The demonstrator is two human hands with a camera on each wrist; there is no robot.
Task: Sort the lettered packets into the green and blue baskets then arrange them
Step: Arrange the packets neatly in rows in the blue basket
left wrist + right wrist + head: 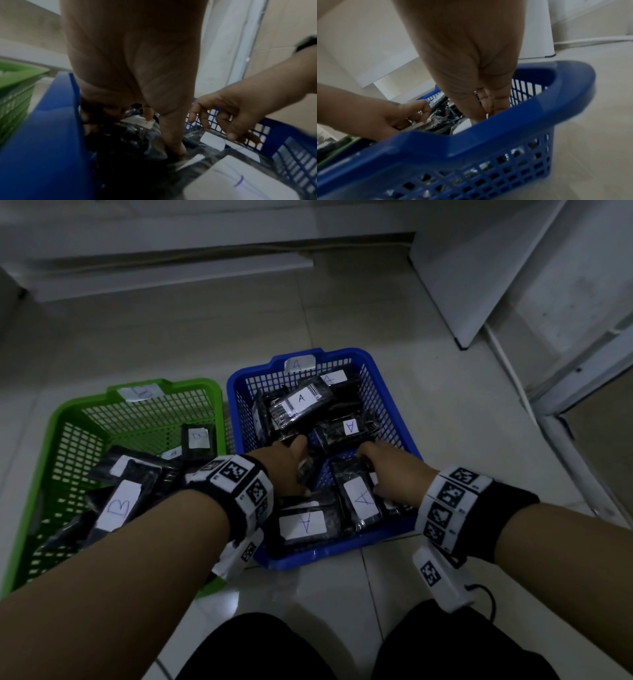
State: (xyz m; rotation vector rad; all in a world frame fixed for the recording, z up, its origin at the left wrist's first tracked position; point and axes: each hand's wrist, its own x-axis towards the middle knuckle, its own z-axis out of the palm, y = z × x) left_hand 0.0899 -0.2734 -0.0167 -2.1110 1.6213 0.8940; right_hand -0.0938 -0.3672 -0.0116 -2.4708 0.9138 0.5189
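On the tiled floor [428,378], the green basket [65,419], a rectangular lattice of stiff plastic, holds glossy black film packets with white B labels [118,505], heaped at odd angles. Just beside it, the blue basket [370,364], of the same mesh build, holds packets with A labels [301,398]; most lie flat, long axes slanting different ways. The left hand [284,465] reaches into the blue basket, fingers curled onto a crinkly packet [137,138]; whether it grips, I cannot tell. The right hand [390,470] presses relaxed fingers down onto a near packet [359,496] whose long axis runs roughly front to back.
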